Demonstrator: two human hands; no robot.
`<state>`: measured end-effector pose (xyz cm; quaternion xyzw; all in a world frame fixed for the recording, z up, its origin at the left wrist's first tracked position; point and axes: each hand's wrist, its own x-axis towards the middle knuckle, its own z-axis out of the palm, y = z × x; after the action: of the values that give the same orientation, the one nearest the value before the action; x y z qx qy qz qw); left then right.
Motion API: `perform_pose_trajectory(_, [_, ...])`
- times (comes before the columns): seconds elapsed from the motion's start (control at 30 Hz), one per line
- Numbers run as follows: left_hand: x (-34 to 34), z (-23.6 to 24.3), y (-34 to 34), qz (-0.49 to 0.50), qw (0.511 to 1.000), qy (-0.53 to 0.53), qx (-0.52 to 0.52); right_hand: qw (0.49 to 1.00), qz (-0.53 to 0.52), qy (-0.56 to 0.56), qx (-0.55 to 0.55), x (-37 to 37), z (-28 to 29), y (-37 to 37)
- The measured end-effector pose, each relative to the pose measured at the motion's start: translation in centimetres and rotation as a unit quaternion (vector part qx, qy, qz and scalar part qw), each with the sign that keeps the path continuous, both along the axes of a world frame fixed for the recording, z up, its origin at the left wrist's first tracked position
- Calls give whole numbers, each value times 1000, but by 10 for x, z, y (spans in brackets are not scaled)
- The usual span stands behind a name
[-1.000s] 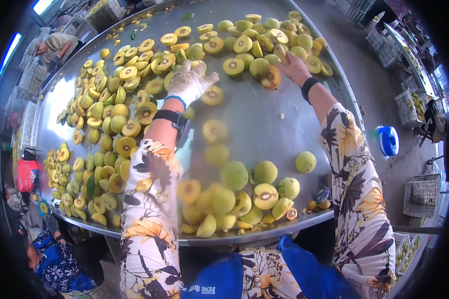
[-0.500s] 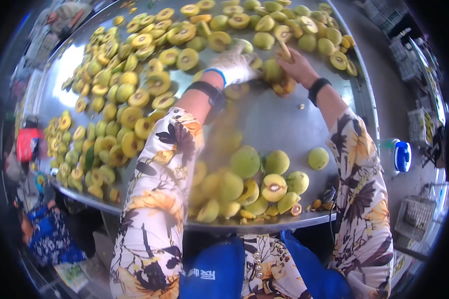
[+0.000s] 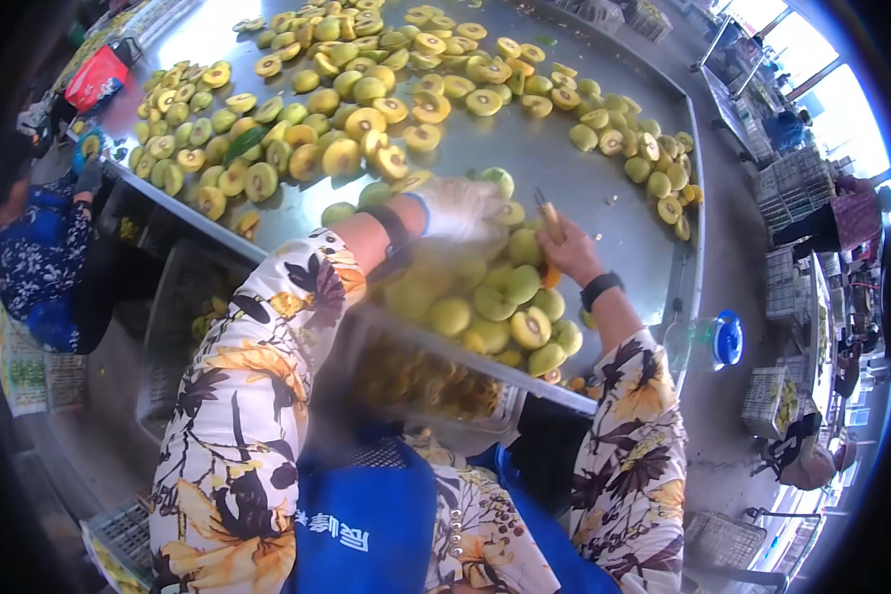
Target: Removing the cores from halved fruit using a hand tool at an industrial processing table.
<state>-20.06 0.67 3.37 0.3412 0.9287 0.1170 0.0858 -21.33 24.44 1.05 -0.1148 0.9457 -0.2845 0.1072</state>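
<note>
My right hand is closed round a short wooden-handled tool with a narrow metal tip pointing away from me. Under that hand an orange-coloured bit shows, too small to name. My left hand, in a white glove, hovers at the pile of round yellow-green fruit near the table's front edge. Motion smears its fingers, so I cannot tell whether it holds a fruit. One whole green fruit lies just beyond the glove. A cut half with a pale centre faces up in the pile.
Many halved fruits spread over the metal table, with another band along its right side. Below the front edge stands a tub of brownish pieces. A blue-lidded clear jar is at the right. A co-worker sits at the left.
The view has swung round, showing the tub below the edge. Both hands have come back from the far fruit to the near pile; the tool stays in my right hand.
</note>
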Motion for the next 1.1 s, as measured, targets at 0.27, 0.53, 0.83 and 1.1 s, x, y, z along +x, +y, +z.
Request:
perform_pose_trajectory(0.27, [-25,1,-126,259,956,114,81,991,26,121,-44,-38,26,-47])
perform_pose_trajectory(0.53, [-83,-24,-159,282,959,38,2,991,46,117,-43,-116,8,-148])
perform_pose_trajectory(0.83, [-60,-11,-152,221,975,-9,-26,981,108,162,-21,-139,-40,-210])
perform_pose_trajectory(1.1, [4,-25,-140,154,987,-32,-22,970,240,-2,-29,-47,3,-187])
